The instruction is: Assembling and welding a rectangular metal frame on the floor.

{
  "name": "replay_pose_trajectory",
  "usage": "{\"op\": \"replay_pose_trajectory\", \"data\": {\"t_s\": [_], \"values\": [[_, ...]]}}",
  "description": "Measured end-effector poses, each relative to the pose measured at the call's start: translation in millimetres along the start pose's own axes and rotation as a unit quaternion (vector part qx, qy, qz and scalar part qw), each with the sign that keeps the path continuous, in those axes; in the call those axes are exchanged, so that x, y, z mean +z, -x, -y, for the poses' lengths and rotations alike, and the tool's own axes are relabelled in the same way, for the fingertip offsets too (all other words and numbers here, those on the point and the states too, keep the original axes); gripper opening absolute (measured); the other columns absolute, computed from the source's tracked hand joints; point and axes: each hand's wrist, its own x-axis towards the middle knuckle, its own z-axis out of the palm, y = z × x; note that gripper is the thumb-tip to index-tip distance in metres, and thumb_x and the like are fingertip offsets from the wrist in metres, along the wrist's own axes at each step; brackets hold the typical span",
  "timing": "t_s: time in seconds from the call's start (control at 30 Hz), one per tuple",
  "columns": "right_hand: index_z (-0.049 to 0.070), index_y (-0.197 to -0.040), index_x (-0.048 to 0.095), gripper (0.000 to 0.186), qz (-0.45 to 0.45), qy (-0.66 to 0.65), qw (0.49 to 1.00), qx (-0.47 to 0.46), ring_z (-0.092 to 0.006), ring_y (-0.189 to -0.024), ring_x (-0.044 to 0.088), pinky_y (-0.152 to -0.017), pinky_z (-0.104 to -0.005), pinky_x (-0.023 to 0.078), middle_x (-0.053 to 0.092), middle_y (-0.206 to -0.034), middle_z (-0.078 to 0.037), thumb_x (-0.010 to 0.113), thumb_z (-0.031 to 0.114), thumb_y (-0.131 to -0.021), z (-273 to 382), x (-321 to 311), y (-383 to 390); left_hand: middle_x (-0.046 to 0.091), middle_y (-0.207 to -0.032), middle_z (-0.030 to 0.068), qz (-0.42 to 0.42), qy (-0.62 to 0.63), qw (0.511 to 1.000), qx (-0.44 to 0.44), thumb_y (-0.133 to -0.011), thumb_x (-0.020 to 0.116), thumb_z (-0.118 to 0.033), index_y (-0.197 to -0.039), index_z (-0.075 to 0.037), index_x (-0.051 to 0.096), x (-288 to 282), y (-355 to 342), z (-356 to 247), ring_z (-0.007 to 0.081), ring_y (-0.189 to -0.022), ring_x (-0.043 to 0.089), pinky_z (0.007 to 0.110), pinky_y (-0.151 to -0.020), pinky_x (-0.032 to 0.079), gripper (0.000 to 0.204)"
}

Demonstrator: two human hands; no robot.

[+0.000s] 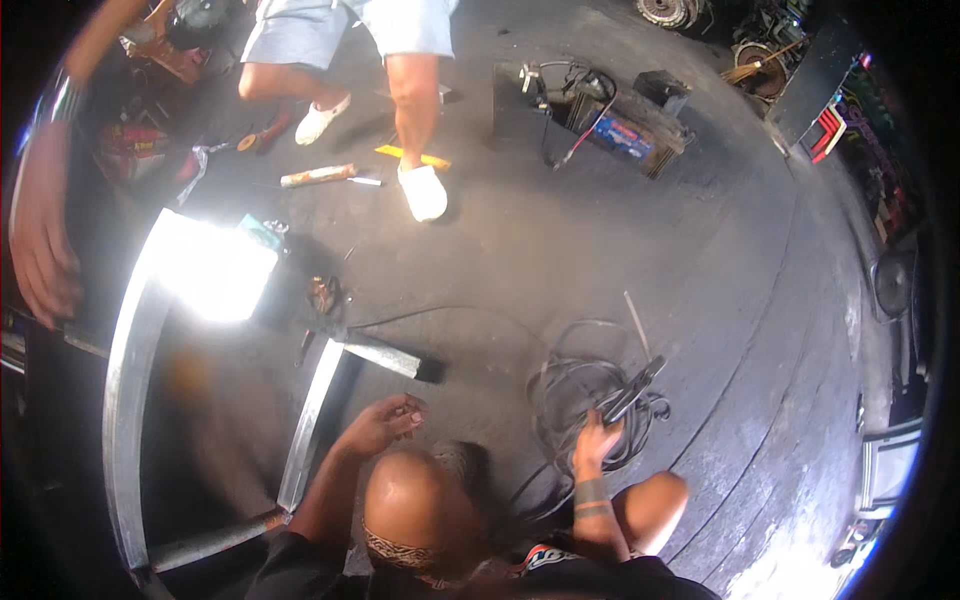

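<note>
Dark, elongated clamp-type holder [635,389] sits in the right hand [597,440], fingers wrapped round its near end, above the coiled black cable [572,368] in view. Long axis runs away from the body and rightward; thin pale straight rod [637,320] at its far end angles away and leftward. Silver square-tube metal frame [312,425] stands well left, nearer the left hand [390,422]: fingers half-curled, nothing visible in them.

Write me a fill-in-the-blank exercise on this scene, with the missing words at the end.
1. The person's ____ hand grips the dark tool.
2. The person's ____ hand is the one nearer the metal frame.
3. The flat strip by a white shoe is coloured ____.

Missing words: right; left; yellow.
</note>
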Motion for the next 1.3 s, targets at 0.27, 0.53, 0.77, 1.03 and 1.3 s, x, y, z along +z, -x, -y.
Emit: {"op": "replay_pose_trajectory", "data": {"t_s": [0.27,0.53,0.77,1.03,1.3], "values": [[-0.005,-0.131,0.038,0.057,0.031,0.121,0.991,0.044,-0.027,-0.127,0.034,-0.102,-0.0384,0.035,0.042,-0.131,-0.022,0.064,0.015,-0.084,104,-43,51,0.063,-0.099,0.0126,0.124,-0.15,0.975,0.104,-0.089,0.06,-0.027,-0.116,-0.004,0.057,127,67,-200,0.0233,-0.09,0.06,0.033,-0.081,0.047,0.036],[-0.007,-0.124,0.035,0.054,0.129,0.148,0.971,0.14,-0.0189,-0.062,0.053,-0.058,-0.033,0.045,0.056,-0.084,-0.01,0.064,0.009,-0.081,307,-142,48,0.063,-0.09,0.0198,-0.003,-0.074,0.994,0.078,-0.084,0.062,-0.029,-0.103,-0.002,0.058,240,226,-233,0.0356,-0.081,0.061,0.042,-0.073,0.047,0.033],[-0.011,-0.121,0.034,0.059,0.075,0.28,0.956,0.033,-0.0265,-0.079,0.054,-0.071,-0.0364,0.044,0.053,-0.095,-0.019,0.067,0.013,-0.078,342,-231,24,0.065,-0.098,0.0199,-0.198,-0.15,0.968,-0.045,-0.085,0.061,-0.026,-0.109,-0.003,0.057,237,389,-280,0.0381,-0.09,0.062,0.041,-0.078,0.049,0.034],[-0.008,-0.118,0.04,0.058,-0.104,0.243,0.946,0.19,-0.0322,-0.096,0.059,-0.08,-0.0438,0.05,0.056,-0.109,-0.025,0.07,0.023,-0.078,419,-318,28,0.065,-0.097,0.0198,-0.11,-0.176,0.973,-0.105,-0.082,0.061,-0.031,-0.115,-0.008,0.056,244,461,-280,0.0362,-0.092,0.062,0.044,-0.08,0.048,0.041],[-0.009,-0.117,0.036,0.06,-0.171,0.349,0.92,0.056,-0.0392,-0.099,0.057,-0.083,-0.0494,0.048,0.053,-0.107,-0.028,0.069,0.028,-0.082,447,-404,44,0.065,-0.099,0.0196,-0.059,-0.212,0.955,-0.197,-0.082,0.062,-0.034,-0.116,-0.005,0.058,202,570,-243,0.0346,-0.093,0.062,0.042,-0.082,0.047,0.044]]}}
